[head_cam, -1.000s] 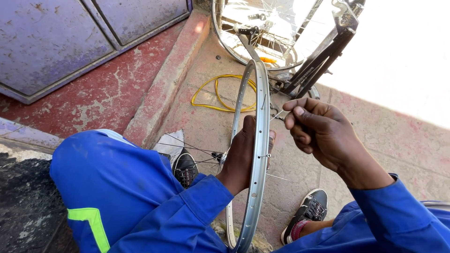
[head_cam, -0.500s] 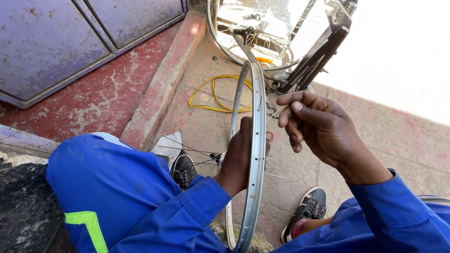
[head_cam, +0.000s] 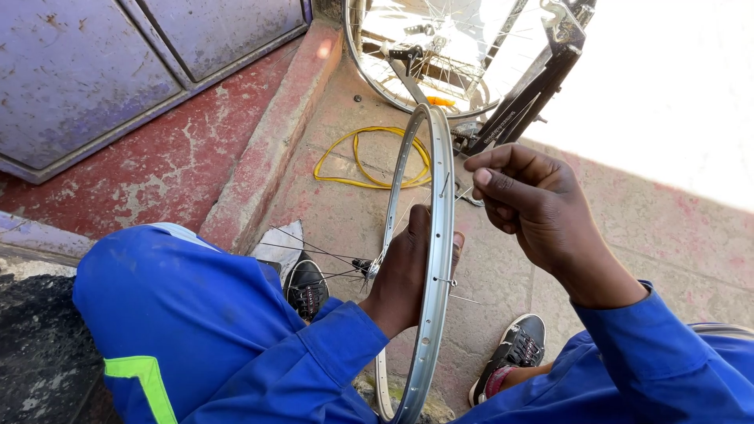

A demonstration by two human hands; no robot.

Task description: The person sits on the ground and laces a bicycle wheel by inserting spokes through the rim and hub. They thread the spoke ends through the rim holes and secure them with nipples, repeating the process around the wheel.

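A bare silver bicycle rim point(head_cam: 437, 259) stands upright between my knees. My left hand point(head_cam: 407, 271) reaches through it and grips the rim from the inner side, thumb on its right edge. Thin spokes point(head_cam: 318, 251) fan out to a small hub point(head_cam: 364, 267) left of the rim. My right hand point(head_cam: 530, 208) hovers just right of the rim's upper part, fingertips pinched on a thin spoke end point(head_cam: 465, 191) poking through the rim.
A coiled yellow cable point(head_cam: 357, 161) lies on the paving behind the rim. A spoked bicycle wheel in a black frame point(head_cam: 518, 102) stands at the top. A raised red kerb point(head_cam: 275, 133) and purple metal door point(head_cam: 94, 71) are at left. My black shoes point(head_cam: 305, 284) rest on the ground.
My right hand has shifted slightly up and right, fingers pinching closer to the rim. The rim and left hand stay nearly in place.
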